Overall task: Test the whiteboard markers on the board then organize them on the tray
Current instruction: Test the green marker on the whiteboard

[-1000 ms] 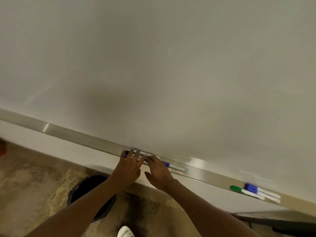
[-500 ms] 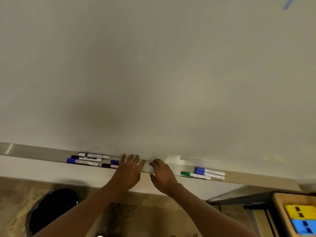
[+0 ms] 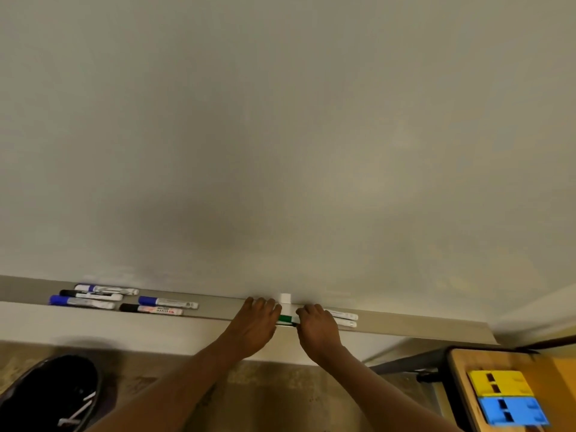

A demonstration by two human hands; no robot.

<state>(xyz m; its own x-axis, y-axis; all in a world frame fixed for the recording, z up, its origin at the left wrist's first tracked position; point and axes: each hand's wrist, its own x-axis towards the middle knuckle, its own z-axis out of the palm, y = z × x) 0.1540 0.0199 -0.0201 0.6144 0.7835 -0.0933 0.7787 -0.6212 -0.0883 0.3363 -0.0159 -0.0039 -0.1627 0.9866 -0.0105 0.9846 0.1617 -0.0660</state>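
Right grip [image 3: 318,330] curls over the green marker [image 3: 285,319] in the tray [image 3: 218,308]; left grip [image 3: 254,327] rests flat.

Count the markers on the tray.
8: three blue-capped markers and two black-capped markers at left, a green marker between left hand and right hand, two barrels beyond it; more may be hidden.

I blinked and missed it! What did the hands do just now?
Both hands slid right along the tray, away from the five left markers, onto the green marker and its neighbour. The left hand rests open; the right hand curls over them, grip unclear. Those five stayed put.
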